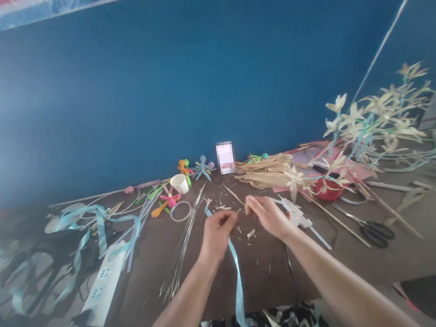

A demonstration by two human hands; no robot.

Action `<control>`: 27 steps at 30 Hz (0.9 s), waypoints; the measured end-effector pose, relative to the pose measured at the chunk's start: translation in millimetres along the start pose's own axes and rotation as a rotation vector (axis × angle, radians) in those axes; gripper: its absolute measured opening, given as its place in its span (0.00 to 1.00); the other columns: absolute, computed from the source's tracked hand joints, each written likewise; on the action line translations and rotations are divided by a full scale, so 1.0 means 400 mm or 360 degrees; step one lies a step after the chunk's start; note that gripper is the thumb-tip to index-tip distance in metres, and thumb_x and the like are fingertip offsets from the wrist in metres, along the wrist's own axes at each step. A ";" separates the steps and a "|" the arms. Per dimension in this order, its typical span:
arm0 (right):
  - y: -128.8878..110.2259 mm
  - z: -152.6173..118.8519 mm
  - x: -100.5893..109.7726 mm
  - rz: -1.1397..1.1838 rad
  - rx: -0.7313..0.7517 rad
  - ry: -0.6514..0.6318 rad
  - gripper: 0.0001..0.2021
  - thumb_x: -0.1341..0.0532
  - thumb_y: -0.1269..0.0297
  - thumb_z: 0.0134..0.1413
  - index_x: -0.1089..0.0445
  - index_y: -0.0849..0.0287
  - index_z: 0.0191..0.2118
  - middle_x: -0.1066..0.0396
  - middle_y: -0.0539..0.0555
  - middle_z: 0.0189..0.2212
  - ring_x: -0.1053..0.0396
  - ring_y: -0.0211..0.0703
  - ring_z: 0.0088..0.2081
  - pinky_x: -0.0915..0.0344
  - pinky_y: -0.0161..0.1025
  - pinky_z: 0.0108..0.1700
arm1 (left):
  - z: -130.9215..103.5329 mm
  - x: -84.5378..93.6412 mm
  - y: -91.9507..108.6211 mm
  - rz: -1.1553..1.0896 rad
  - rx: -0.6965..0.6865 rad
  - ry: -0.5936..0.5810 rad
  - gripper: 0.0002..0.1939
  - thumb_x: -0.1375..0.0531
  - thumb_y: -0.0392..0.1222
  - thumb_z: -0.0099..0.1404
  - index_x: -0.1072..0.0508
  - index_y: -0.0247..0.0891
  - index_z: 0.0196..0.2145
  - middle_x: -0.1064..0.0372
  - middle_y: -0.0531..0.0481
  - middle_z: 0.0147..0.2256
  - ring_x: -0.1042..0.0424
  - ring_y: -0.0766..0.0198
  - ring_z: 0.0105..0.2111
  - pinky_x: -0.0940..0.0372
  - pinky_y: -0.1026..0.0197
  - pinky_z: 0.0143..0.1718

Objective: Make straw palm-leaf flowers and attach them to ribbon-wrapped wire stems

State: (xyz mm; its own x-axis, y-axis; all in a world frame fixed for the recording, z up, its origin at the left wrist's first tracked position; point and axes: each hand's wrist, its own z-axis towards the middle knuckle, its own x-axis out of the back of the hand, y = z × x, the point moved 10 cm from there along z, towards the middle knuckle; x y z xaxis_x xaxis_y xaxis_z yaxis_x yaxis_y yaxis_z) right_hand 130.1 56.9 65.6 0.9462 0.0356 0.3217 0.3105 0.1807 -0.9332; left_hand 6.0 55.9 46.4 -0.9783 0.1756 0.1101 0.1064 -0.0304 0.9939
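Note:
My left hand (220, 231) is closed in a pinch on a light blue ribbon (236, 271). The ribbon's short end shows above the fingers, and its long tail hangs over the table's front edge onto my lap. Just to the right, my right hand (266, 214) has its thumb and fingers pressed together. A thin, pointed pale strip (233, 194), perhaps dried husk, sticks out beyond those fingertips; the grip itself is partly hidden. Small husk scraps (251, 233) lie on the table between and below the hands.
Thin metal wires (185, 240) lie left, near a white cup (180, 184) and a clear ring (180, 211). A power strip (102, 287) stands front left. Right are a glue gun (296, 212), scissors (371, 230), dried husks (268, 171) and husk flowers (370, 114). A blue wall (193, 82) rises behind.

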 end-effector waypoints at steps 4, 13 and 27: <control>0.017 0.002 -0.028 0.0591 -0.0134 -0.0133 0.12 0.48 0.57 0.50 0.33 0.57 0.37 0.38 0.47 0.22 0.43 0.32 0.22 0.48 0.30 0.22 | 0.007 -0.029 -0.060 -0.0642 0.0377 -0.0070 0.08 0.40 0.43 0.50 0.30 0.35 0.26 0.38 0.53 0.22 0.40 0.71 0.21 0.43 0.68 0.21; 0.050 0.018 -0.043 0.0779 -0.0208 -0.0084 0.08 0.40 0.60 0.42 0.31 0.61 0.27 0.32 0.50 0.23 0.38 0.34 0.24 0.44 0.32 0.26 | 0.014 -0.050 -0.084 -0.0661 0.0426 -0.0165 0.09 0.39 0.43 0.48 0.30 0.34 0.24 0.38 0.54 0.20 0.41 0.73 0.18 0.45 0.69 0.19; 0.058 0.049 -0.004 -0.0441 0.0003 -0.0031 0.11 0.45 0.59 0.47 0.34 0.59 0.35 0.34 0.49 0.25 0.38 0.36 0.27 0.45 0.33 0.29 | 0.052 0.080 -0.009 0.0203 -0.0211 0.0292 0.07 0.41 0.42 0.50 0.27 0.37 0.26 0.31 0.50 0.25 0.34 0.65 0.27 0.42 0.65 0.28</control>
State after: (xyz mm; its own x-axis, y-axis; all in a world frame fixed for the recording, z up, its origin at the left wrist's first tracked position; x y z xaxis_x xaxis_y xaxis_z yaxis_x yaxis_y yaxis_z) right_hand 134.1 80.4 46.5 0.8232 0.0037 0.5677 0.5570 0.1882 -0.8089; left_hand -22.1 82.0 46.6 -0.9757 -0.0189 0.2183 0.2182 -0.1719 0.9606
